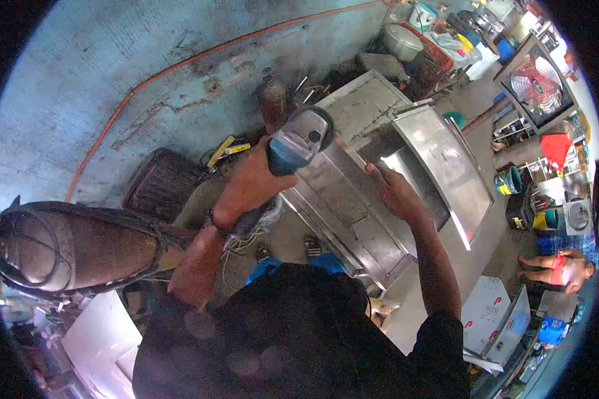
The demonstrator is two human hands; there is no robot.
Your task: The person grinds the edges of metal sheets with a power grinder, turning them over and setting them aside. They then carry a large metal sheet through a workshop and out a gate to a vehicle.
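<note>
My left hand [249, 183] is wrapped round the body of an angle grinder [297, 143], whose round head points up and right. My right hand [396, 193] holds the end of a thin metal strip [351, 153] in a pinch. The strip's other end reaches the grinder's disc; whether they touch cannot be made out. Below both hands lies a metal frame with long panels [346, 199]. A shiny bent metal sheet [442, 166] rests on the frame's right side.
A rusty gas cylinder [271, 100] stands by the blue wall. A large brown tank [80, 246] wrapped in cables is at left. At right are a fan [536, 83], white-filmed panels [489, 312] and another person [566, 269].
</note>
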